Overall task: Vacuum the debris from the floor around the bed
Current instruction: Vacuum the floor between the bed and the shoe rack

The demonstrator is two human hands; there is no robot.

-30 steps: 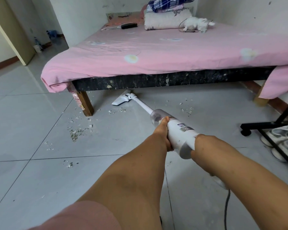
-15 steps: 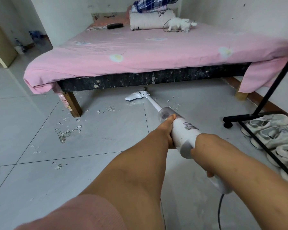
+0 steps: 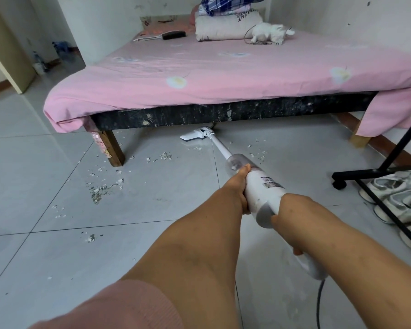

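Vacuum [image 3: 264, 192] slid right, pointing under bed [image 3: 247, 81].

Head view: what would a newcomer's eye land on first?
A pink bed fills the top. At centre the left hand and right hand grip a white vacuum, its head at the bed's edge. Debris lies scattered by the leg, left of the vacuum.

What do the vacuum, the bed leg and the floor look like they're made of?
Vacuum: probably plastic. It has a smooth white moulded body with a soft sheen and a see-through section at the front.
Bed leg: looks like wood, brown and matte, with square-cut edges.
Floor: likely glazed ceramic tile. It is made of large grey squares with thin dark joint lines and a faint reflective shine.
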